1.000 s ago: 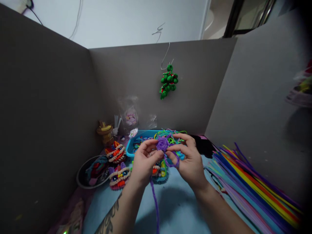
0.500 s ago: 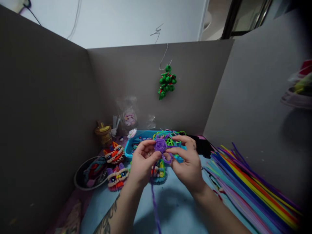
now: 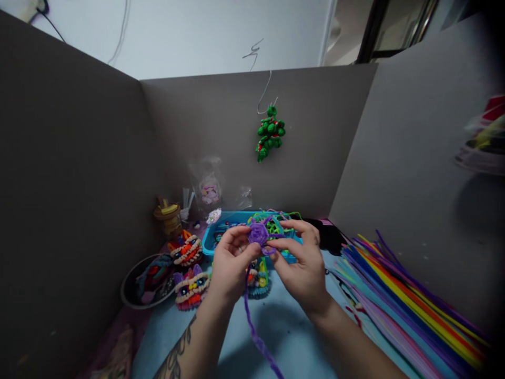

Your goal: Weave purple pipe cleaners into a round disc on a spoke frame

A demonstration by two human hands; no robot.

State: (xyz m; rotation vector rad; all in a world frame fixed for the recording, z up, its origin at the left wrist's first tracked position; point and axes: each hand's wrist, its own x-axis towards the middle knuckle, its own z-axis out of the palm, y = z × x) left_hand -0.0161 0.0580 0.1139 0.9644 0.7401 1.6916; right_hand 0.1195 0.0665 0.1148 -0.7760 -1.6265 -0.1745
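A purple fuzzy piece (image 3: 258, 233), wound into a round rosette with short spokes, is held up in the middle of the view. My left hand (image 3: 234, 258) pinches its left and lower edge between thumb and fingers. On the other side my right hand (image 3: 302, 258) has its thumb and index finger closed at a small purple loop (image 3: 269, 251) under the rosette. A long purple strand (image 3: 256, 337) hangs from the piece down over the blue mat (image 3: 292, 337).
Behind the hands is a blue tray (image 3: 207, 245) of colourful pieces. Lion-like figures (image 3: 191, 287) and a metal bowl (image 3: 128, 295) stand left. Coloured stems (image 3: 410, 295) lie right. A green ornament (image 3: 270, 131) hangs before the grey back panel (image 3: 197, 116).
The loop under the rosette has become smaller and flatter, with my right fingers at it. The rosette has shifted slightly left and up, and the strand's lower end has swung right.
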